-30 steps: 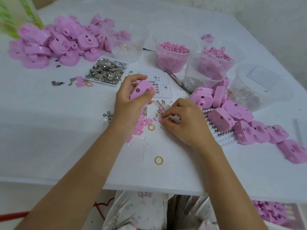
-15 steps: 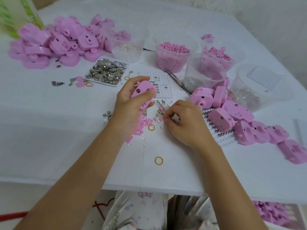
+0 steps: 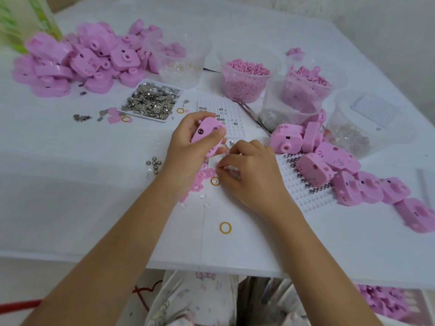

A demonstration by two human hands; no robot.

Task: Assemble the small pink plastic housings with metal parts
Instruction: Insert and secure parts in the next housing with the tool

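My left hand (image 3: pixel 188 149) grips a small pink housing (image 3: pixel 206 131) above the middle of the white table (image 3: pixel 70 184), thumb across its top. Just to its right, my right hand (image 3: pixel 249 170) has its fingertips pinched together at the table surface among small pink and metal bits (image 3: pixel 204 175); what it pinches is too small to make out. A shallow tray of shiny metal parts (image 3: pixel 151 102) lies behind my left hand. A white grid tray (image 3: pixel 226 116) with a few metal pieces lies behind the held housing.
A heap of pink housings (image 3: pixel 77 62) fills the far left. More housings (image 3: pixel 334 170) lie on a second grid tray (image 3: pixel 299 194) at the right. Clear tubs of pink pellets (image 3: pixel 244 78) and other small parts stand at the back. Yellow rings (image 3: pixel 225 227) dot the table.
My right hand has drawn slightly back toward me, its fingertips staying pinched at the table. My left hand has turned the housing a little and lowered it toward the right hand.
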